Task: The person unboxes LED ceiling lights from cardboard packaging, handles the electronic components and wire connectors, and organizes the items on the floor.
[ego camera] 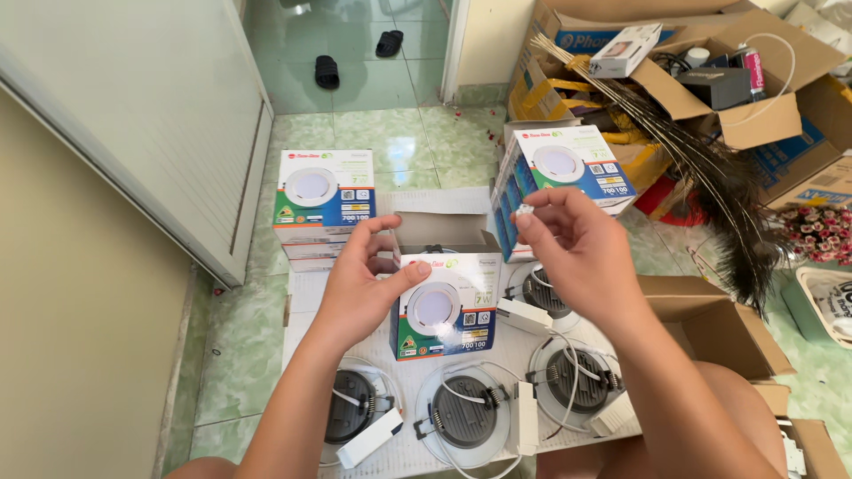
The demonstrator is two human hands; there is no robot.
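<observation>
A stack of closed light-fixture boxes (321, 206) stands on the green tiled floor at far left. The left hand (364, 279) grips the left side of an open downlight box (441, 302), standing upright between both hands, flap raised. The right hand (577, 248), just right of the box and above it, pinches a small white connector (524, 211) in its fingertips. Unpacked round downlights (461, 412) lie below on cardboard.
</observation>
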